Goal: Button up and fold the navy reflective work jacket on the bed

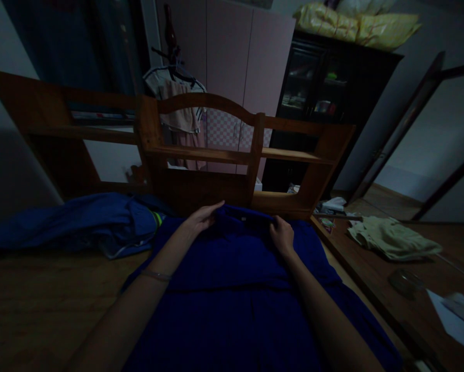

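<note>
A dark blue shirt (232, 289) lies spread flat on a wooden bed surface (42, 299) in front of me, collar at the far end. My left hand (201, 218) rests on the left side of the collar with its fingers stretched over the cloth. My right hand (281, 233) is curled and pinches the right side of the collar. Both forearms reach out over the shirt.
A crumpled lighter blue garment (88, 223) lies at the left. A wooden headboard with shelves (216, 155) stands just beyond the collar. At the right, a pale yellow cloth (392, 237), a glass object (404, 281) and papers (459, 315) lie on a lower wooden surface. A dark cabinet (325, 93) stands behind.
</note>
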A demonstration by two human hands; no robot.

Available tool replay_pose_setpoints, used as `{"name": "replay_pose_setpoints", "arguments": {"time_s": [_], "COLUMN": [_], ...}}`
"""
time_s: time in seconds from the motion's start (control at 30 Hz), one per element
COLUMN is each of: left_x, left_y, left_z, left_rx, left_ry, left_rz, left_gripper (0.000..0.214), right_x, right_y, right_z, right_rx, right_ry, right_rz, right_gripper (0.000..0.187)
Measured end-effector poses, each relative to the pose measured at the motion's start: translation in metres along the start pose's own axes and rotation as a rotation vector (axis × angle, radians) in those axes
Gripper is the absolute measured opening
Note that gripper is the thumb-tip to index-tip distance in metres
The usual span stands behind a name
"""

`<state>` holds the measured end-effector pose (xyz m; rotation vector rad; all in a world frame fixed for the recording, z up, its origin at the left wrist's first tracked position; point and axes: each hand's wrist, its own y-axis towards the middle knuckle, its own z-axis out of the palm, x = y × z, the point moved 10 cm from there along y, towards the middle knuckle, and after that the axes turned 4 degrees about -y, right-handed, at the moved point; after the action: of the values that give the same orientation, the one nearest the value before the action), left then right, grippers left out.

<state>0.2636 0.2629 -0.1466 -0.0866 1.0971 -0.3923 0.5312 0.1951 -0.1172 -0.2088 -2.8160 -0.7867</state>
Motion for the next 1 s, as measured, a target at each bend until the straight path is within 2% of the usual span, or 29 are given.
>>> {"name": "replay_pose_setpoints", "arguments": {"time_s": [0.17,0.43,0.67,0.8,1.0], "left_x": [-0.001,0.003,0.001,-0.001,-0.003], "left_y": [-0.003,-0.013,-0.02,-0.022,-0.015], "left_z": [0.009,0.029,0.034,0.035,0.028], "left_rx": [0.057,0.192,0.266,0.269,0.19], "left_ry": [0.007,0.098,0.224,0.273,0.235], "left_rz": [-0.005,-0.056,-0.038,-0.02,0.015], "left_gripper": [0.012,0.031,0.034,0.033,0.028], "right_x": [-0.001,-0.001,-0.001,-0.001,-0.001], "right_y": [0.0,0.0,0.0,0.0,0.0], "right_z": [0.0,0.001,0.001,0.001,0.003], "right_rx": [0.009,0.018,0.032,0.036,0.047], "right_ry": [-0.024,-0.059,-0.083,-0.093,-0.105], "right_rz": [0.023,0.026,0.031,0.034,0.044], "right_gripper": [0.021,0.022,0.024,0.025,0.023]}}
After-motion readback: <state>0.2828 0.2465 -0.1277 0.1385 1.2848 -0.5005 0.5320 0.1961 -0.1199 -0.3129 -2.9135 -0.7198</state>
